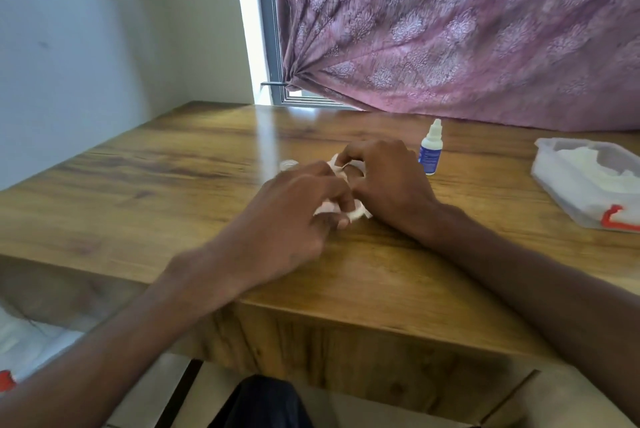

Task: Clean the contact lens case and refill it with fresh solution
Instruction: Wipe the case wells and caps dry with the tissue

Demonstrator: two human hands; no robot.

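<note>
At the middle of the wooden worktop (173, 164), a white tissue (356, 212) is held between both hands, and the contact lens case is presumably wrapped inside it; the case itself cannot be made out. The left hand (294, 209) is curled over the tissue from the near side, its fingers (337, 192) bent round the paper. The right hand (384, 178) is closed on the far side, with a fold of tissue pinched between thumb and forefinger. A small clear cap (288, 164) (probably one of the case's lids) is seen just behind the left hand, standing on the worktop. The solution bottle (430, 148) stands upright just beside the right hand, its white nozzle cap on. A pack of tissues (585, 181) in clear wrap lies well apart at the right edge.

The case is judged to be light, stiff plastic, likely slippery while wet, so it is best held by its rim or bridge through the tissue. The tissue is soft and will tear if it is twisted hard. The bottle is light and easily tipped by the nearby wrist.
</note>
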